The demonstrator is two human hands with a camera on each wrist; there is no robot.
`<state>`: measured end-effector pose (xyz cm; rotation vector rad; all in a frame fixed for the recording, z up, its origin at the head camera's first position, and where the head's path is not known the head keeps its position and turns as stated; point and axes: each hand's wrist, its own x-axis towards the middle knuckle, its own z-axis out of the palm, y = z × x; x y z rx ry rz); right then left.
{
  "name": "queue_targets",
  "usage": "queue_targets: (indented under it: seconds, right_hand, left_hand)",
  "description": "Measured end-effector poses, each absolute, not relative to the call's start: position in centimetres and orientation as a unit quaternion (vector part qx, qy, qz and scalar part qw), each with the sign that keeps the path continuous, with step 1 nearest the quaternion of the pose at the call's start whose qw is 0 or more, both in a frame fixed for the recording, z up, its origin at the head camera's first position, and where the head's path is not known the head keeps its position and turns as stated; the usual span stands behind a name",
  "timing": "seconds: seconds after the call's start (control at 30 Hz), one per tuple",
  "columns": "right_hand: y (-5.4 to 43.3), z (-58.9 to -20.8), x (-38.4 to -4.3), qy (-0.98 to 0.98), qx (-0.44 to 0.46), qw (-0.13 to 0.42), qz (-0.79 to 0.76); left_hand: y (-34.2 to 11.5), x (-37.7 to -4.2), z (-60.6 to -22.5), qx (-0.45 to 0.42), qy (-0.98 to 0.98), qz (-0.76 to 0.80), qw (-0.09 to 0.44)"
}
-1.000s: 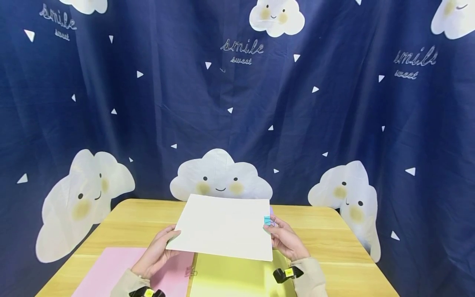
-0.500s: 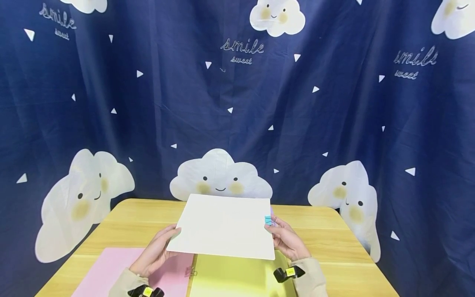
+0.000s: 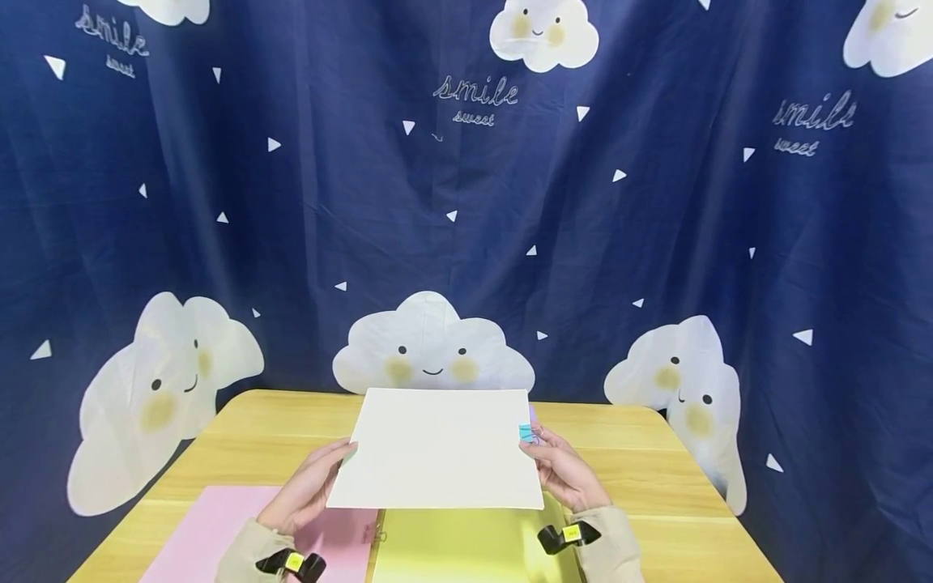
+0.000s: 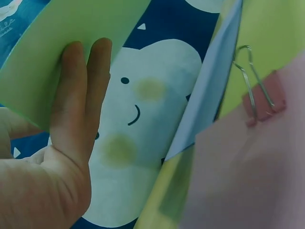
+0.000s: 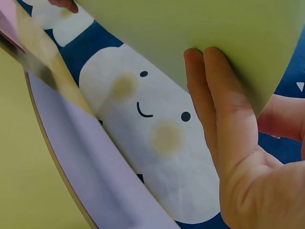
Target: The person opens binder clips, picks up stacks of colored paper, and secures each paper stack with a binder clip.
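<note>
A white sheet of paper (image 3: 437,453) is held up over the table, its near edge almost level in the head view. My left hand (image 3: 313,483) pinches its left edge, thumb above and fingers below. On the opposite edge my right hand (image 3: 568,471) grips it in the same way. A light-blue binder clip (image 3: 526,433) sits at that right edge, beside my right fingertips. From below, the sheet's underside (image 4: 90,28) looks green in the left wrist view, and yellow-green in the right wrist view. Whether several sheets are stacked cannot be told.
A yellow sheet (image 3: 466,546) lies below the held paper. Left of it lies a pink sheet (image 3: 219,526) with a pink binder clip (image 4: 264,98) on its edge. A lavender sheet (image 5: 90,148) lies behind the yellow one. The wooden table (image 3: 656,453) stands before a dark-blue curtain (image 3: 466,178).
The sheet's left side has come down a little toward me, so its near edge, slanted before, is now about level. My left hand shifted slightly with it; the right hand hardly moved.
</note>
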<state>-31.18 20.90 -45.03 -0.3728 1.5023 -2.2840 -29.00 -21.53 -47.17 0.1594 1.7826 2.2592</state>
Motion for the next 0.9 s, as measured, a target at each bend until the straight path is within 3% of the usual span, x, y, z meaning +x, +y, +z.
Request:
queue_targets:
  seconds: [0.9]
  right_hand:
    - [20.26,-44.65,-31.0,0.529,-0.097,0.199,-0.819]
  left_hand:
    - [-22.53,-29.62,-46.71,0.087,0.58,0.797,0.145]
